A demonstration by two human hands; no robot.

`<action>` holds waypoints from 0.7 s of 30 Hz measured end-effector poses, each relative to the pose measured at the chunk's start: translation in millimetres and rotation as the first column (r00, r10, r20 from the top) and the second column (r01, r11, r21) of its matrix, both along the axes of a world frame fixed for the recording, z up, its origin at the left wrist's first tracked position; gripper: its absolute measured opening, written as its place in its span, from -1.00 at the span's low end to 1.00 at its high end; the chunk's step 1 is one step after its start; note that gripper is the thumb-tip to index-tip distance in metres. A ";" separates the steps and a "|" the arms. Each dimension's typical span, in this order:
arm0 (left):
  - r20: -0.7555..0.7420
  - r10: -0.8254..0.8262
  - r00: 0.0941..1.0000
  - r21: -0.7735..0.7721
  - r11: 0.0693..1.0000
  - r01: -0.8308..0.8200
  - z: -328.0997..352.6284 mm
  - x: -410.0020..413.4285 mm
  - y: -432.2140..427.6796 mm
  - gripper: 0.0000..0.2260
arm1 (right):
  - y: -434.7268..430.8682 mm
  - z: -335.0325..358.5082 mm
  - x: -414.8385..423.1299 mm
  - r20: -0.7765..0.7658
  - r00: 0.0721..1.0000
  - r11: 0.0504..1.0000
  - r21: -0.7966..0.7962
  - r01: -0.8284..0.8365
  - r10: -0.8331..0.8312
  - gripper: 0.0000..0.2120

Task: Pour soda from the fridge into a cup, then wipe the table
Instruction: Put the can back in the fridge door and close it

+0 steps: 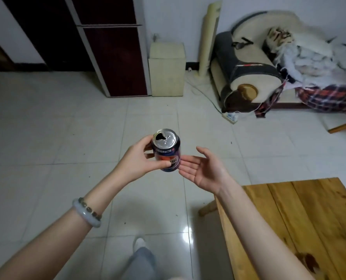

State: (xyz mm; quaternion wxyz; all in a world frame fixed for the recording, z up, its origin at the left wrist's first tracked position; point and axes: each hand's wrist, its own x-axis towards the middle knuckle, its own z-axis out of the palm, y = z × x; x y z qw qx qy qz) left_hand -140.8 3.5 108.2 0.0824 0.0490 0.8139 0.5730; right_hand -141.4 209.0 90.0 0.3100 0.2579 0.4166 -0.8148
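Soda can (166,149), mid-frame, held above the tiled floor (56,138); mouth already open, dark blue label, tilted slightly. Left hand (139,158) grips it, fingers curled round the far side, thumb pressed on the near side. Right hand (203,168) just beside the can to the right, palm up, fingers straight and spread, tips near its base; contact unclear. Bracelets (88,212) on left wrist. Wooden table (309,219) at lower right. Fridge (111,47) at upper left, doors closed. Sofa (269,67) heaped with clothes at upper right.
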 end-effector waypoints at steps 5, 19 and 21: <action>-0.048 0.055 0.997 -0.042 0.998 -0.057 3.4 -44.2 -103.3 -0.49 | -107.5 1.9 -58.9 -0.016 0.998 0.998 -0.011 -0.065 0.065 -0.54; -0.107 0.247 0.963 -0.015 0.968 -0.250 30.2 -160.2 -289.6 -0.29 | -296.3 32.2 -205.1 -0.118 0.960 0.967 0.023 -0.255 0.256 -0.52; -0.113 0.272 0.956 -0.013 0.961 -0.275 29.4 -179.8 -309.6 -0.31 | -316.7 32.4 -230.5 -0.126 0.949 0.958 0.033 -0.286 0.288 -0.54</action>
